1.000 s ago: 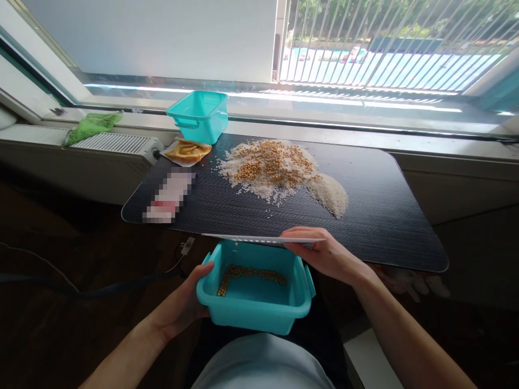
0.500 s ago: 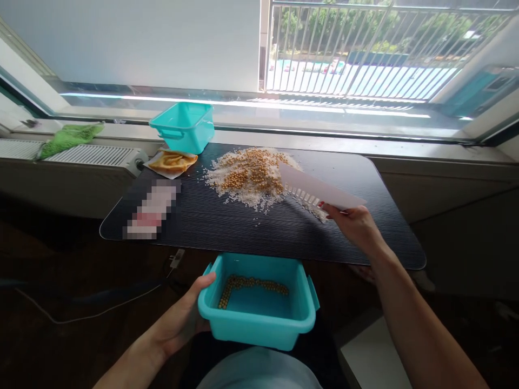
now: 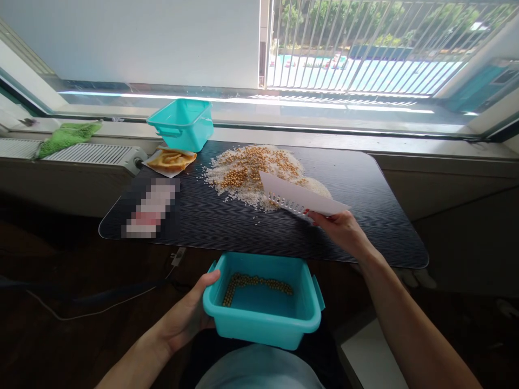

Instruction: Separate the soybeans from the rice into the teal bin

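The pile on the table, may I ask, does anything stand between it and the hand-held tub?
Partly: the slotted card in the right hand screens the near right part of the pile; farther left, only tabletop and stray grains lie before the tub.

Loose heap (image 3: 259, 162) of white grains (image 3: 252, 199) and golden beads (image 3: 235, 179); slotted white card (image 3: 298, 196) slanting at its near-right side; upright turquoise tub (image 3: 259, 327) nearer than the heap, more beads (image 3: 275, 284) lining two walls.

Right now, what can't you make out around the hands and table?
Head view, all four:
Left hand: most fingers, hidden by the held tub.
Mixed pile: part hidden by the white card.
Rear tub: floor hidden by its near wall.
Pixelated item: details blurred.
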Tool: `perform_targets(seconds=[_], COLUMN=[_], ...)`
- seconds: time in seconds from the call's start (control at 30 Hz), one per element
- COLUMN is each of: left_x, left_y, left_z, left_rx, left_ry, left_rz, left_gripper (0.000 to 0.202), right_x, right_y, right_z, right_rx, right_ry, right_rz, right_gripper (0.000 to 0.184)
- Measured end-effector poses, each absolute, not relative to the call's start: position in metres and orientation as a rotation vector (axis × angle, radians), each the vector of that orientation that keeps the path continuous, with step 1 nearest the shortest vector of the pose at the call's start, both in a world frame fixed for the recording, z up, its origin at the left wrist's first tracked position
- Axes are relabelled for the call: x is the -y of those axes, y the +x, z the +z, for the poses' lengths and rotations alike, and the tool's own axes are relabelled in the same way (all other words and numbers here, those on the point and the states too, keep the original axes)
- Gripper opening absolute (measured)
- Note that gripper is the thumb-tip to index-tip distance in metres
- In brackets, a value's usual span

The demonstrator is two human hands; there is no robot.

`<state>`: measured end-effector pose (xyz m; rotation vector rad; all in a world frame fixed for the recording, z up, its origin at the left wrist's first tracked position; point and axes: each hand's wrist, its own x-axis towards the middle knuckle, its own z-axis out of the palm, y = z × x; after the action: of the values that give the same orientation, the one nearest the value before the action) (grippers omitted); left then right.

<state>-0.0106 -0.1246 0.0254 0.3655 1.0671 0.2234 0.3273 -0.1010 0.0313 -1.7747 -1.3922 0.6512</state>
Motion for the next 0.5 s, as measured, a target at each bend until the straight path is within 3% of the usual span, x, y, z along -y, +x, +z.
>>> perform_targets(seconds=[0.5], left_x=[0.126], left_y=[-0.002], left_z=[0.023], left_rx=[-1.02], left_ry=[0.361], left_rz=[0.186], left_gripper=[0.069], right_x=[0.143], right_y=[0.348], right_z=[0.047], right_rx=[1.29], right_ry=[-1.843], right_rz=[0.657], right_gripper=[0.04])
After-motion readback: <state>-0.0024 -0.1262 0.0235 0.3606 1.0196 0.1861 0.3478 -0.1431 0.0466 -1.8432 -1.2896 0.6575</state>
